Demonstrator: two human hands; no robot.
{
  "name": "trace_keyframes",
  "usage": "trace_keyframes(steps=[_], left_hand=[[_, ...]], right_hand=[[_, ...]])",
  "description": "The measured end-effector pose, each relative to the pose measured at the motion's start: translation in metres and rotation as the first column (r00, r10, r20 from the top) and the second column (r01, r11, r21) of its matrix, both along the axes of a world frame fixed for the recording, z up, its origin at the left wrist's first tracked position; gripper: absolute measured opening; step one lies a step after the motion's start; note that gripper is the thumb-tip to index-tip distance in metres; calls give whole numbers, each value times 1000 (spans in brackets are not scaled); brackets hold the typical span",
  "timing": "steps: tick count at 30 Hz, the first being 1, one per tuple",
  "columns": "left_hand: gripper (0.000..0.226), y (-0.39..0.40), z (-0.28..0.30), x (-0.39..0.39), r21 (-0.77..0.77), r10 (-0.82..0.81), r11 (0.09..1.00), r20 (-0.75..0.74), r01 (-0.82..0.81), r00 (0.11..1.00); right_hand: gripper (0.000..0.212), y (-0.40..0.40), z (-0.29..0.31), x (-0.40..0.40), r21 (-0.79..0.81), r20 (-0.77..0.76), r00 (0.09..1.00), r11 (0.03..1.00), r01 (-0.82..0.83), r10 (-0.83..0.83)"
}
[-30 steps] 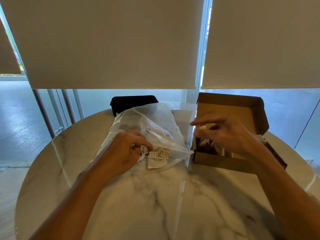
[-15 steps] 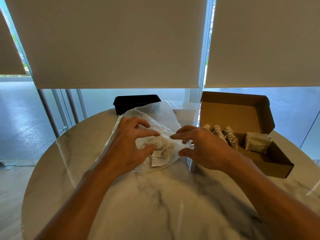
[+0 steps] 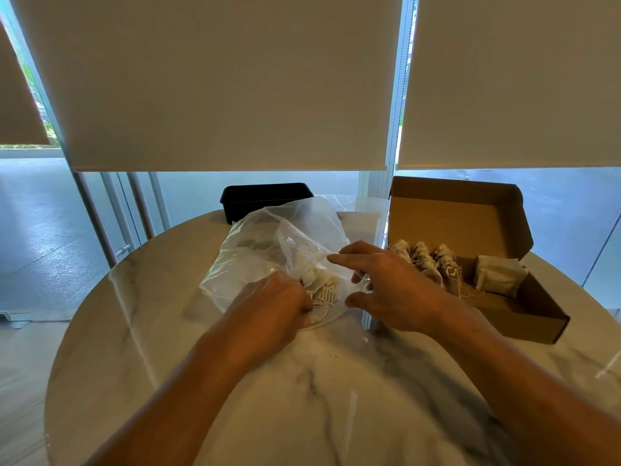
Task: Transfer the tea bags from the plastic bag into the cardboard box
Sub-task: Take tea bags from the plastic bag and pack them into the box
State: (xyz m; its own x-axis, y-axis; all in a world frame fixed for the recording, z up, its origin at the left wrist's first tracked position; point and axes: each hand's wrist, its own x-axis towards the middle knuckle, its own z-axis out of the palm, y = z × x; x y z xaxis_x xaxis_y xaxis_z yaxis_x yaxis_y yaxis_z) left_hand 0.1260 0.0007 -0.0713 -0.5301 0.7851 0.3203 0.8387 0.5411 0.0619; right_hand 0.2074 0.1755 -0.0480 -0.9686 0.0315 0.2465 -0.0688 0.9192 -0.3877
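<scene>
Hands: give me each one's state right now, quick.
Left hand: inside the plastic bag, fingers curled among the tea bags; whether its grip holds one cannot be told.
Right hand: open, fingers spread at the bag's mouth.

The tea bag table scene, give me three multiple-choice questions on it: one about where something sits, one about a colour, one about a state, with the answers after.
1. Where is the cardboard box relative to the plastic bag?
A. To its right
B. To its left
C. Underneath it

2. What colour is the container behind the plastic bag?
A. White
B. Black
C. Red

3. What state is the cardboard box in?
A. Taped shut
B. Flattened
C. Open, lid raised, tea bags inside

Answers:
1. A: the box sits on the marble table beyond the right hand, with the bag at centre.
2. B: the tub at the table's far edge is plainly black.
3. C: the lid stands up at the back and tea bags line the inside; the left hand and the right hand are both at the bag's mouth.
</scene>
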Motion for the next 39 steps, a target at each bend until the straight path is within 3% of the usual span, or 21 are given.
trace_keyframes(steps=[4,8,11,14,16,24,29,32,36,39], left_hand=[[22,6,-6,0,-56,17,998,-113,-24,993],[27,7,-5,-1,10,-6,1000,-151,8,989],[24,2,0,-3,232,-57,970,-44,66,997],[22,0,-2,-6,487,-111,873,156,22,982],[24,1,0,-6,575,-179,818,203,30,963],[17,-2,13,-4,650,-327,757,288,67,900],[22,-6,24,0,727,-429,683,323,69,844],[36,-7,26,4,725,-460,684,335,87,822],[29,-7,27,5,767,-423,640,292,55,858],[28,-7,31,5,821,-393,571,253,19,884]], right_hand=[[67,1,0,0,4,12,1000,1000,7,-7],[65,2,-1,-1,-5,23,1000,1000,6,-6],[61,3,0,1,10,24,1000,1000,17,-18],[55,2,1,5,57,-19,1000,998,16,-15],[50,-2,1,5,49,-64,998,999,-2,5],[10,-8,-1,1,-198,-211,977,979,-52,9],[13,-8,4,3,-316,-209,978,945,-87,20],[14,-9,6,5,-371,-199,980,924,-95,21],[18,-9,8,6,-471,-183,981,869,-147,67],[10,-7,10,8,-510,-123,987,847,-151,101]])
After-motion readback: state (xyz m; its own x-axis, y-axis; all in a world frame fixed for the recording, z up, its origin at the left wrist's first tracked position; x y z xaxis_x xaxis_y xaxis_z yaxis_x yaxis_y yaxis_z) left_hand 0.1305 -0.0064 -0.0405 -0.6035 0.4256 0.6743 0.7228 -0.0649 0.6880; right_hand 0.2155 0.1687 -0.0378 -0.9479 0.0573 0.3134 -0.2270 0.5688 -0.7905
